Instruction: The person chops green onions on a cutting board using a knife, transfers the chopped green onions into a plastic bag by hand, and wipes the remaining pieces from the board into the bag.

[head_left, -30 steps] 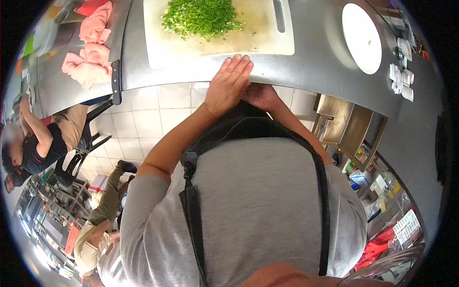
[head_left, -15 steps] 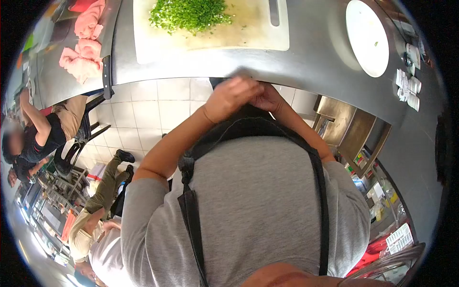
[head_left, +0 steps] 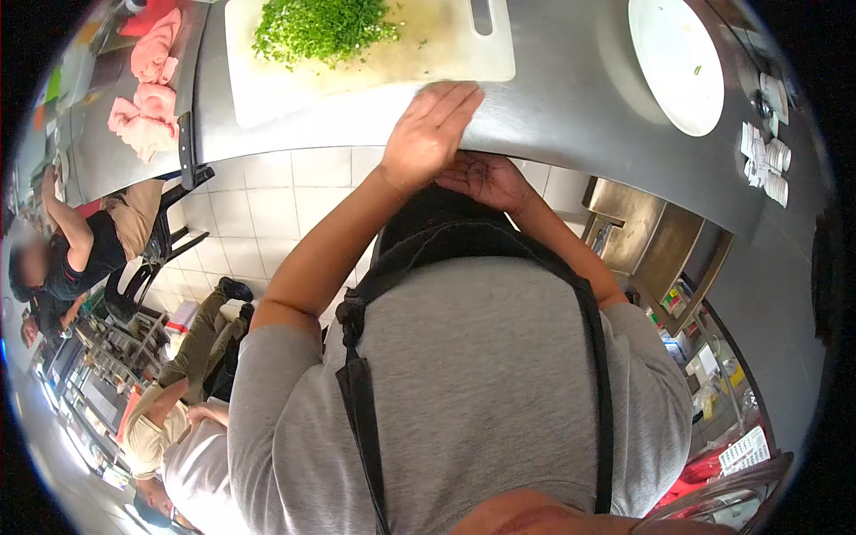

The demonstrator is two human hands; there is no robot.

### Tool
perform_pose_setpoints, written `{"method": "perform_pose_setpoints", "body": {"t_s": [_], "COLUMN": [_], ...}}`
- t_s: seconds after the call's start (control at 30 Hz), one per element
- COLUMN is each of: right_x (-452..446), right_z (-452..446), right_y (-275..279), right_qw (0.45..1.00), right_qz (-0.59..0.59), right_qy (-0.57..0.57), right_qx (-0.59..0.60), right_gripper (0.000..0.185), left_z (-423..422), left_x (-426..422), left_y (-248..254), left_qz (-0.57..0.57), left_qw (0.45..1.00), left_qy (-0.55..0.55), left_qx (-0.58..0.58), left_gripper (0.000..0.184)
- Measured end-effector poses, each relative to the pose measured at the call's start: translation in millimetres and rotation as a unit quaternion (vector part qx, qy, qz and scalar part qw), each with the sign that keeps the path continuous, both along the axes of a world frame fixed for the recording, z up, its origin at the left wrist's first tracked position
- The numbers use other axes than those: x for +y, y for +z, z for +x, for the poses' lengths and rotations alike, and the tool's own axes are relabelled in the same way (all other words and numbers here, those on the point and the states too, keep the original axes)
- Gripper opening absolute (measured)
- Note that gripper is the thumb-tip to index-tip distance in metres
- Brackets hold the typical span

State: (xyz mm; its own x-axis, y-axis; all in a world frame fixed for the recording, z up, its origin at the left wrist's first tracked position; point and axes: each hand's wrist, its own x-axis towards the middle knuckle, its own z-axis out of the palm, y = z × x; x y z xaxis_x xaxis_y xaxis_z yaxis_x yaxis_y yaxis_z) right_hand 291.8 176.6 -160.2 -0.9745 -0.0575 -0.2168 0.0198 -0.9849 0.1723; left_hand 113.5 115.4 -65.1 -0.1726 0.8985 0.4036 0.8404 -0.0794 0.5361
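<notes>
My left hand [head_left: 434,129] lies over the counter's front edge with its fingers stretched out flat, fingertips close to the near edge of a white cutting board [head_left: 294,98]. It holds nothing that I can see. Just below the edge, my right hand [head_left: 489,181] is turned palm up and loosely cupped, its fingertips partly hidden by the left hand. Dark marks show on its palm, too small to name. A heap of chopped green herbs [head_left: 321,31], with scattered bits around it, sits on the board, whose surface is stained.
A white oval plate [head_left: 678,67] with a green scrap is on the steel counter [head_left: 571,98] at right. Pink cloths [head_left: 147,120] and a black-handled knife [head_left: 186,150] lie left. Open steel drawer [head_left: 655,236] under the counter. Other people [head_left: 85,232] are at left.
My left hand has come away from the right and moved up onto the counter edge, its fingers straightening. The right hand has turned palm up. The view has shifted slightly.
</notes>
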Motion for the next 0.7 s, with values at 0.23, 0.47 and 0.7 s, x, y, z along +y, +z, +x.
{"method": "perform_pose_setpoints", "body": {"t_s": [0.23, 0.47, 0.7], "right_x": [17.7, 30.0, 30.6], "right_z": [31.2, 42.1, 50.6], "right_y": [10.8, 11.8, 20.8], "right_qw": [0.946, 0.998, 0.988], "right_qz": [0.295, 0.054, 0.139], "right_qy": [0.018, 0.017, 0.001], "right_qx": [-0.131, -0.029, -0.061], "right_gripper": [0.049, 0.051, 0.051], "left_z": [46.8, 25.3, 88.9], "left_x": [-32.6, 42.9, -3.7], "left_y": [-1.3, -1.3, -1.6], "left_qz": [-0.034, -0.034, -0.211], "left_qw": [0.970, 0.992, 0.927], "left_qy": [-0.231, -0.117, -0.310], "left_qx": [-0.062, -0.017, 0.024], "left_gripper": [0.045, 0.052, 0.063]}}
